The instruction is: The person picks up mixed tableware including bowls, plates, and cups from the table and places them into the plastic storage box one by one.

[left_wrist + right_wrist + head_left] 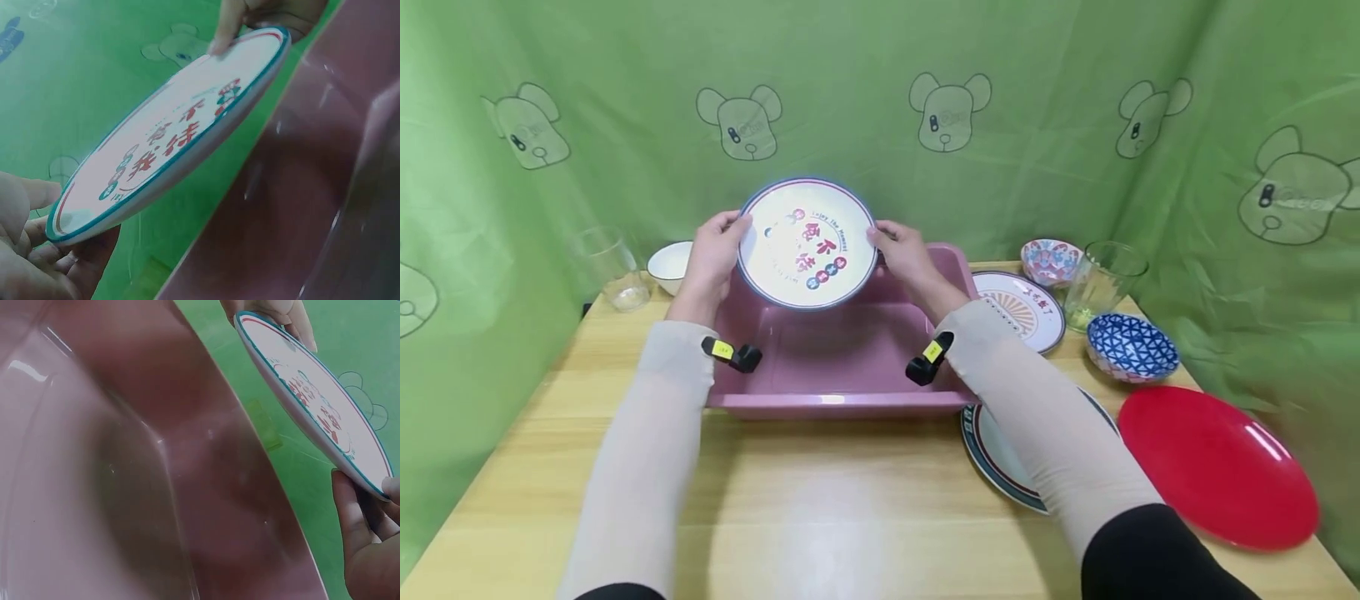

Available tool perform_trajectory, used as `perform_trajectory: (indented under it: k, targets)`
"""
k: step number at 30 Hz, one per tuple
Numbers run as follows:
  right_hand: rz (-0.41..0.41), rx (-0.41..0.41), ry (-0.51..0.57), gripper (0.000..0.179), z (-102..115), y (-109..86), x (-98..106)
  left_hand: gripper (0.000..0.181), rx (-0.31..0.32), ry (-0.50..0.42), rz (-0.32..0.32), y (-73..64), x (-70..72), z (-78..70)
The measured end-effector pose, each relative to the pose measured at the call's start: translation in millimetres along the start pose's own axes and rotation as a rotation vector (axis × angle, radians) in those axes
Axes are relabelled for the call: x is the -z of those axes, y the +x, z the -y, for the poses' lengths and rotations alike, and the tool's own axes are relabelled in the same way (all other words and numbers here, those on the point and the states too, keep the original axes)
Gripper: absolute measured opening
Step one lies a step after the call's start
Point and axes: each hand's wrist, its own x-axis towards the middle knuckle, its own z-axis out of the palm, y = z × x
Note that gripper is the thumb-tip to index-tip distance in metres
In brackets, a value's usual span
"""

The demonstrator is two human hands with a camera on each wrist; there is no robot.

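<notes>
A round white plate (pixel 790 250) with a blue-green rim and red lettering is held up, tilted, above the back part of a pink basin (pixel 842 350). My left hand (pixel 711 254) pinches its left edge, thumb on the face and fingers beneath. At the opposite edge my right hand (pixel 912 260) grips it the same way. In the left wrist view the plate (pixel 169 134) appears nearly edge-on, apart from the basin wall (pixel 275 181). The right wrist view has the basin's inside (pixel 81 475) beside the raised plate (pixel 312 400); no dish shows inside it.
Left of the basin stand a glass (pixel 625 283) and a white bowl (pixel 668 265). To the right are a patterned plate (pixel 1037 312), a pink-patterned bowl (pixel 1051 262), another glass (pixel 1105 279), a blue-patterned bowl (pixel 1131 346), a dark-rimmed plate (pixel 1000 458) and a red oval plate (pixel 1217 467).
</notes>
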Motion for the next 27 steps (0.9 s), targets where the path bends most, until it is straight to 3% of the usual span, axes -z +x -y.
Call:
perform_trajectory:
  k: [7, 14, 21, 27]
  targets:
    - [0.012, 0.012, -0.056, 0.039, -4, 4.8, -11, 0.045, -0.057, 0.224, -0.038, 7.2, 4.4, 8.8]
    - [0.020, 0.012, -0.183, 0.036, -12, 7.5, -15, 0.046, -0.023, 0.430, 0.005, 9.7, 6.5, 18.3]
    - [0.053, 0.021, -0.335, 0.038, -20, 11.8, -17, 0.045, -0.046, 0.751, 0.012, 9.9, 7.9, 23.0]
    - [0.088, 0.036, -0.458, 0.039, -30, 14.1, -19, 0.042, -0.080, 0.856, 0.047, 6.5, 4.8, 29.2]
